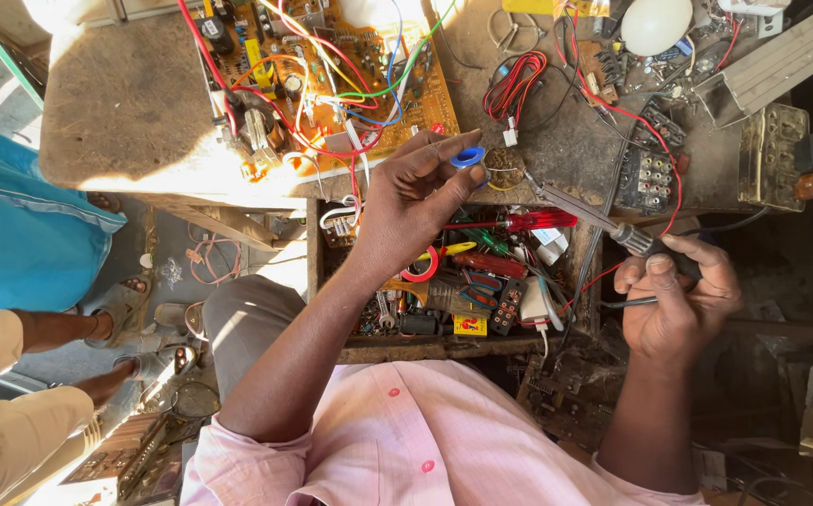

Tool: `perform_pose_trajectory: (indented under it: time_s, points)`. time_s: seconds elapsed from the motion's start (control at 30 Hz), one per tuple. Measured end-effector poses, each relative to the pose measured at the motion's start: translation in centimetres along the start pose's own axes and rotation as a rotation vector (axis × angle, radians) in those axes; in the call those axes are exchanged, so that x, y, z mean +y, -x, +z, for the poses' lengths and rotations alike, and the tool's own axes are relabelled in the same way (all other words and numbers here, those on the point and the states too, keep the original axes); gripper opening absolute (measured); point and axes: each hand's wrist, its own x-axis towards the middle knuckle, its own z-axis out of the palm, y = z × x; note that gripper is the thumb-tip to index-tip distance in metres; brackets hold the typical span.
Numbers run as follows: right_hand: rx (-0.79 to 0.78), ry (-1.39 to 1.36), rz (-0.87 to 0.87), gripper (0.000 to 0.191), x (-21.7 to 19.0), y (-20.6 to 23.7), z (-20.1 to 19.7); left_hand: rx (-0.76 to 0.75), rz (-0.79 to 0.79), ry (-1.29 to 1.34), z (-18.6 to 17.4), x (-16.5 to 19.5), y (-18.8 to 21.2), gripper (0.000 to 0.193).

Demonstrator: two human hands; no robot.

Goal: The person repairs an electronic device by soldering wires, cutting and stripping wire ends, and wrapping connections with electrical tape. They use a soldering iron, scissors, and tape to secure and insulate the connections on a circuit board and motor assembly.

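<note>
A small blue spool point(467, 156) is pinched in the left hand point(416, 201) above the bench point(125, 103), while the soldering iron point(583, 214), clasped in the right hand's point(678, 300) grip, is angled up-left toward it.

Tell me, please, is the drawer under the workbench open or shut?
Open: the drawer is pulled out below the left hand, showing screwdrivers and tape inside.
</note>
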Motion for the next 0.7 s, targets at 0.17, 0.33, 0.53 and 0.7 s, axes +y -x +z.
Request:
perform_pose_trajectory:
  time_s: [0.17, 0.33, 0.53, 0.7]
  points:
    - [-0.024, 0.034, -0.015, 0.009, -0.33, 0.25, 0.12, -0.015, -0.043, 0.096, 0.34, -0.36, 0.15, 0.038]
    - [-0.033, 0.025, -0.014, 0.009, -0.45, 0.20, 0.21, -0.022, -0.001, 0.084, 0.39, -0.45, 0.40, 0.038]
    - [-0.026, 0.023, -0.011, 0.010, -0.56, 0.27, 0.04, -0.019, -0.030, 0.085, 0.50, -0.30, 0.43, 0.038]
    - [-0.031, 0.030, 0.009, 0.010, -0.77, 0.50, -0.07, -0.019, -0.030, 0.089, 0.58, -0.24, 0.48, 0.038]
